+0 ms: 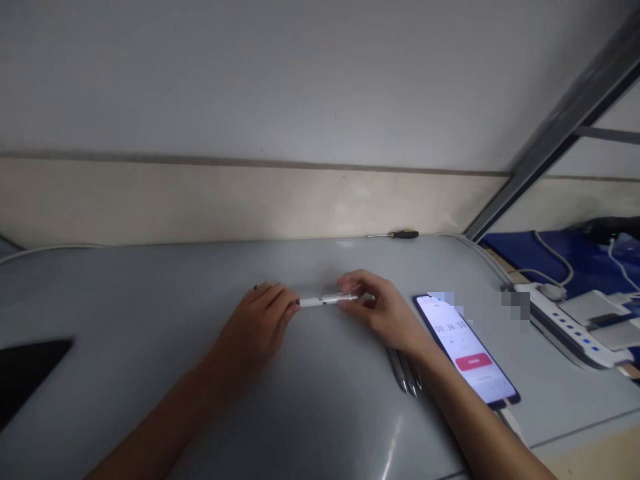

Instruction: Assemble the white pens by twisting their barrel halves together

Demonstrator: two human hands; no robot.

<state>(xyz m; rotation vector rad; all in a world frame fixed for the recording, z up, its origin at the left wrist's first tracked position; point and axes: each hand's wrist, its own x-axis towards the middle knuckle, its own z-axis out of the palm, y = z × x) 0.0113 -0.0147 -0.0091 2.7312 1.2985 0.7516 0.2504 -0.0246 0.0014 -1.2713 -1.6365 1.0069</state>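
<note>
A white pen [311, 303] with a clear, shiny right part lies level between my two hands, just above or on the grey table. My left hand [263, 319] is closed on its left end, with a small dark tip showing by the fingers. At the other end, the thumb and fingers of my right hand [377, 303] are curled around the clear part in a pinch. Several dark pens [404, 373] with silver tips lie under and beside my right wrist, partly hidden by it.
A phone [467, 347] showing a timer lies right of my right forearm, cable attached. Beyond it is a white power strip [565, 327] with plugs. A screwdriver [404, 235] rests by the wall. A black object [30, 373] is at the left edge.
</note>
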